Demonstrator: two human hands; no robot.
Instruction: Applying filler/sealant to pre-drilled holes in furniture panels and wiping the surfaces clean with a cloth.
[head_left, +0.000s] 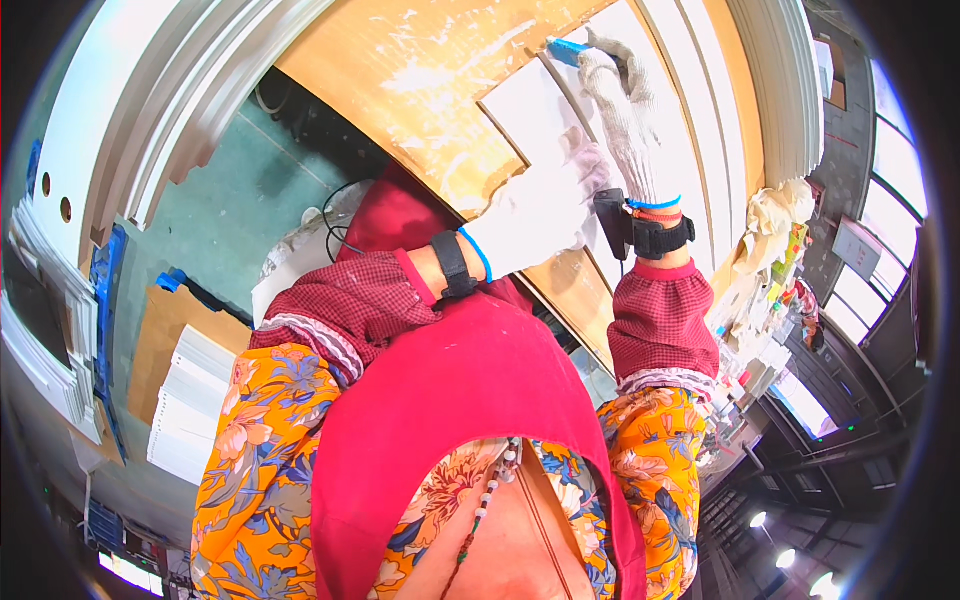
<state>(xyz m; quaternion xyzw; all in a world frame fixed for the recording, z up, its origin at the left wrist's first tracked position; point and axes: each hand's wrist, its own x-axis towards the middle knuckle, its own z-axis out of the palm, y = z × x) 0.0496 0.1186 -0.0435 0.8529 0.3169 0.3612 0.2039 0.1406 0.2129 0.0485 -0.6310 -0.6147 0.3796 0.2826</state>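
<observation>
My right hand (622,95), in a white knit glove, is closed around a blue-ended tool (567,50). Only the blue end shows, so its kind is unclear. Below it lies a white flat board (525,105) with a thin dark edge, on a wooden worktop. My left hand (545,210), also in a white glove, rests on the near part of the board with its fingers stretched out. Glare washes out much of that glove. Both wrists carry black straps, and a small black box (612,222) sits at the right wrist.
The worn wooden worktop (400,100) has white smears. Long white moulding strips (690,90) run along its right side, and more strips (190,90) stack at the left. Cloths (770,225) and clutter lie at the right. A cardboard sheet (165,335) lies lower left.
</observation>
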